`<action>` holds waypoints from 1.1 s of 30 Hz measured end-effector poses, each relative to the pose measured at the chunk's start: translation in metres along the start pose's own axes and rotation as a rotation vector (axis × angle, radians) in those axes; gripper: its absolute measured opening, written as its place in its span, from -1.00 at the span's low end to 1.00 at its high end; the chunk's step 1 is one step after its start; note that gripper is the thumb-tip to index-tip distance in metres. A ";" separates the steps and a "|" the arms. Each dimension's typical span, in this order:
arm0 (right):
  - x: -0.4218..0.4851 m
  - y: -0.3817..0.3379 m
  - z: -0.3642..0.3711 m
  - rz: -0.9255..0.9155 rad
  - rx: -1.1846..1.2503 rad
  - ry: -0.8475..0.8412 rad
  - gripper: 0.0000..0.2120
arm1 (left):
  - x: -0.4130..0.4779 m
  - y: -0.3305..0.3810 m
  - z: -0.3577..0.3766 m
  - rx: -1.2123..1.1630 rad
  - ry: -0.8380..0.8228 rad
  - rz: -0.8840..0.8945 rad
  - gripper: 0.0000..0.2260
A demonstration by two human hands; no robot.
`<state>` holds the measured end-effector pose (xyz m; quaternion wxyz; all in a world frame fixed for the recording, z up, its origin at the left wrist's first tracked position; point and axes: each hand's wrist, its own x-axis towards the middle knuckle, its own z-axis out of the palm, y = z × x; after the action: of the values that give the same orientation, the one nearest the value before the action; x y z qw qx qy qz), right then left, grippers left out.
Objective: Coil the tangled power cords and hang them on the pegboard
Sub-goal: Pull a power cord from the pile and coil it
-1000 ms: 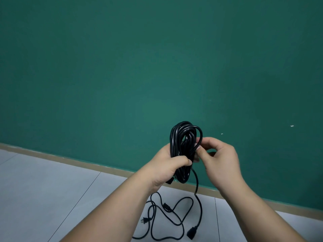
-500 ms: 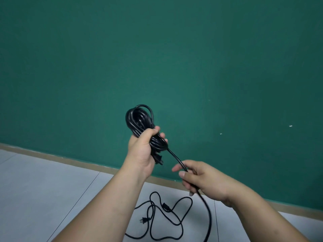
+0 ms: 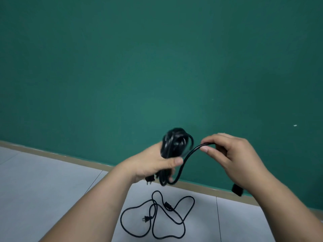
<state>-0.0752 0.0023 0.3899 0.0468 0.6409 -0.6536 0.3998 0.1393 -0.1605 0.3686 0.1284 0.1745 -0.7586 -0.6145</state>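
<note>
**Figure: Binding off a hand-wound power-cord coil**

The left hand grips the coiled bundle of black power cord at its waist. Its fingers curl round the turns and its thumb presses across the front, so the loops cannot spring apart. The bundle stands roughly upright before the green wall, and it appears blurred. A two-pin plug hangs just below this hand.

The right hand pinches the free tail between thumb and fingertips. It holds the tail as an arch that leaves the bottom of the bundle and rises to the right. This shape suggests the tail is being led over to bind or join the coil. The tail's connector end shows below the right wrist.

A second cord lies in loose, crossing loops on the tiled floor, well below both hands, with its plug inside the loops. It is judged not yet coiled. No pegboard is in view, so hanging appears some way off.
</note>
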 end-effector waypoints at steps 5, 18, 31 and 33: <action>0.002 -0.011 -0.009 -0.104 0.021 0.012 -0.85 | 0.001 0.017 0.026 0.193 -0.331 -0.130 -0.81; -0.007 0.046 0.005 0.318 0.491 -0.408 -0.85 | 0.000 0.016 0.063 0.677 -0.147 0.110 -0.74; -0.013 0.051 0.069 0.356 -0.099 -0.434 -0.66 | 0.002 -0.010 0.022 -0.013 0.160 -0.054 -0.26; -0.013 0.044 0.070 0.323 -0.188 -0.459 -0.62 | 0.002 -0.017 0.016 0.046 0.198 -0.056 -0.28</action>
<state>-0.0797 -0.0343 0.3148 -0.1073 0.5949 -0.7750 0.1844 0.1328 -0.1503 0.3488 0.1813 0.2586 -0.7508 -0.5802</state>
